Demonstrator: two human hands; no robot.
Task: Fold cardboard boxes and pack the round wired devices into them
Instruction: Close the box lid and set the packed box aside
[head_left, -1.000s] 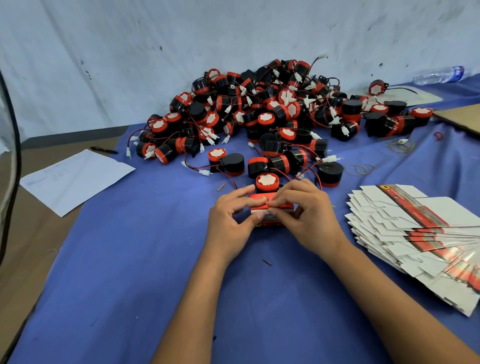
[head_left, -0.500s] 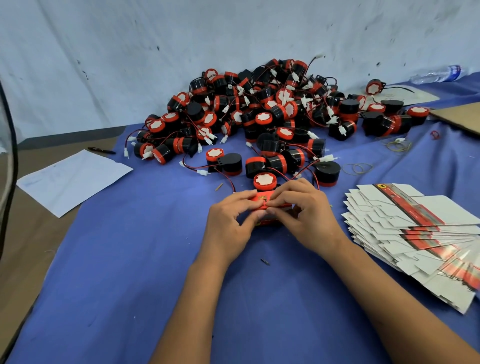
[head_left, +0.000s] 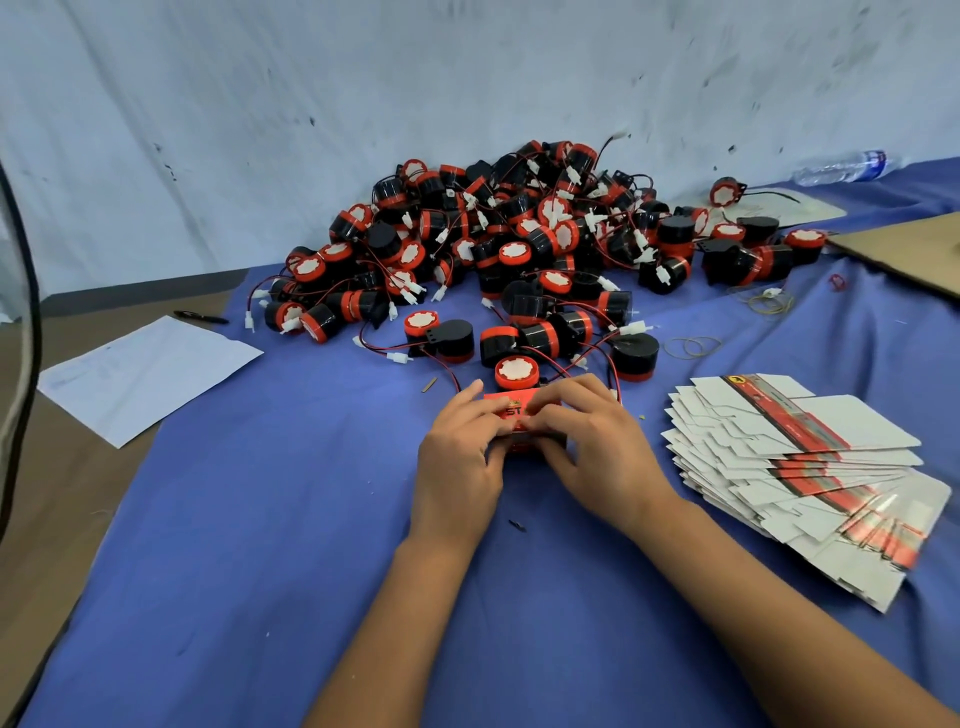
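A small red box (head_left: 519, 415) sits on the blue cloth (head_left: 260, 519), and both hands are on it. The left hand (head_left: 460, 457) wraps the box's left side, with its fingers curled over the top. The right hand (head_left: 592, 441) covers the box's right side, and its fingers (head_left: 550, 402) press down on the lid. So both hands are closed around the box, and most of it is hidden under them.

Just behind the box stands one round device (head_left: 516, 373) with a red rim and a white top. Farther behind the box lies a big pile of round devices (head_left: 519, 249), black and red, with thin red and black wires and small white plugs.

To the right of the box lies a fanned stack of flat boxes (head_left: 800, 478), white with red and black stripes. A few rubber bands (head_left: 693, 345) lie behind that stack. Far to the left of the box is a white sheet of paper (head_left: 145, 374), with a black pen (head_left: 200, 317) just behind it.
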